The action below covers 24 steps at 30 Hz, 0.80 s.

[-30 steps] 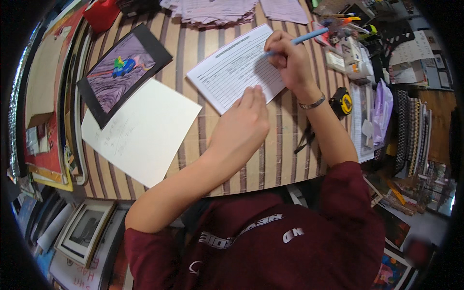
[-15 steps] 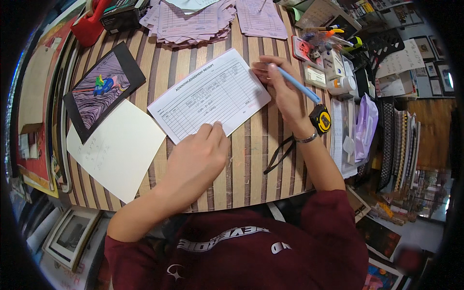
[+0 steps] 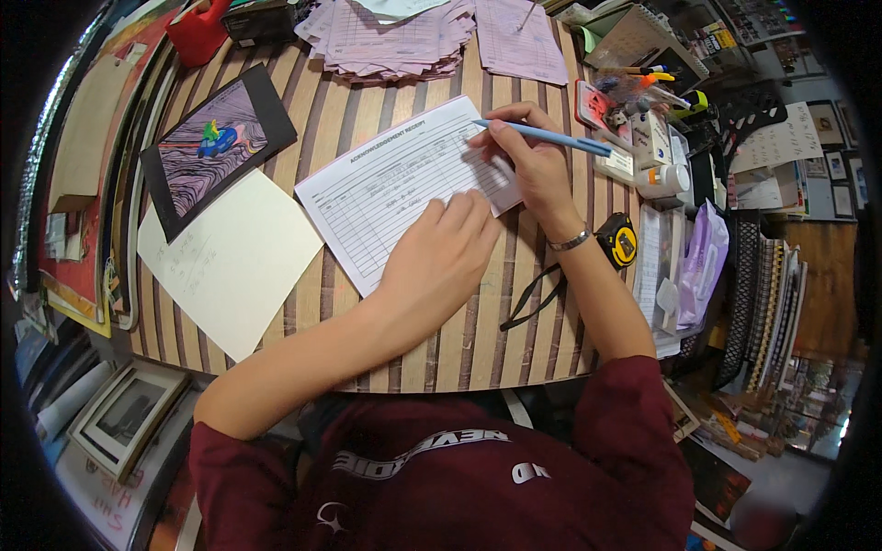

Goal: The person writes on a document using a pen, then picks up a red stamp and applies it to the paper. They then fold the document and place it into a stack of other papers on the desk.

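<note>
A pad of printed receipt forms (image 3: 354,207), partly filled in by hand, lies tilted on the striped wooden table. Across its lower right part rests my left hand (image 3: 443,241), palm down with the fingers extended and holding nothing. My right hand (image 3: 533,163) is over the pad's right end, its fingers closed around a light blue pen (image 3: 560,140). The pen lies nearly level, one end above the pad's upper edge and the other out to the right. Some of the handwriting is hidden under my hands.
A black-bordered picture (image 3: 219,147) overlaps a cream sheet (image 3: 243,266) on the left. Lilac forms (image 3: 390,41) are piled at the back. A yellow-and-black tape measure (image 3: 617,241) sits by my right forearm, and a white bottle (image 3: 663,181) stands among stationery at right.
My left hand has slid right and away from me over the pad, its fingers straighter. My right hand has come over the pad's right end, and the pen has swung flatter.
</note>
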{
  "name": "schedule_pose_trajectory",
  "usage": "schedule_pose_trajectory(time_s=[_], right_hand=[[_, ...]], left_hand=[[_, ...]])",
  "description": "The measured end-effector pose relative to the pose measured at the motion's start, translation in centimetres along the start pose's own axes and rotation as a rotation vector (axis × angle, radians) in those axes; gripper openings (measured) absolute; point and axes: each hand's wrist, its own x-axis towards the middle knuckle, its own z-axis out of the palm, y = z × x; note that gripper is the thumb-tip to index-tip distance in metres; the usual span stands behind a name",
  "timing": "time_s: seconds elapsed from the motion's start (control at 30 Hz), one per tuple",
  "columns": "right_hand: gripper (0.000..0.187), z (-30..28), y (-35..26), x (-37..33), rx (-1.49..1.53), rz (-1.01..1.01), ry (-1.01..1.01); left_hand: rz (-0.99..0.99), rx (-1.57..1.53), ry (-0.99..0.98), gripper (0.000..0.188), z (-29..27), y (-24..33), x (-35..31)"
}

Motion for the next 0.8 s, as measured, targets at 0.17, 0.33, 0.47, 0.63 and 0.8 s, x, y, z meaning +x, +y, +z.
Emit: schedule_pose_trajectory(time_s=[0.17, 0.33, 0.47, 0.63, 0.8], right_hand=[[0.008, 0.3, -0.8, 0.3, -0.067, -0.003, -0.016], [0.009, 0.3, -0.2, 0.3, -0.110, 0.025, -0.058], [0.007, 0.4, 0.1, 0.4, -0.117, 0.017, -0.070], [0.008, 0.5, 0.3, 0.4, -0.185, -0.035, -0.080], [0.009, 0.2, 0.4, 0.1, -0.262, -0.082, -0.125]], left_hand=[[0.015, -0.089, 0.133, 0.028, 1.4, -0.7, 0.3], [0.017, -0.139, 0.090, 0.026, 1.3, -0.5, 0.2], [0.019, -0.142, 0.086, 0.029, 1.0, -0.6, 0.1], [0.012, -0.192, 0.117, 0.036, 0.8, -0.9, -0.4], [-0.046, -0.208, 0.043, 0.040, -0.4, -0.6, -0.7]])
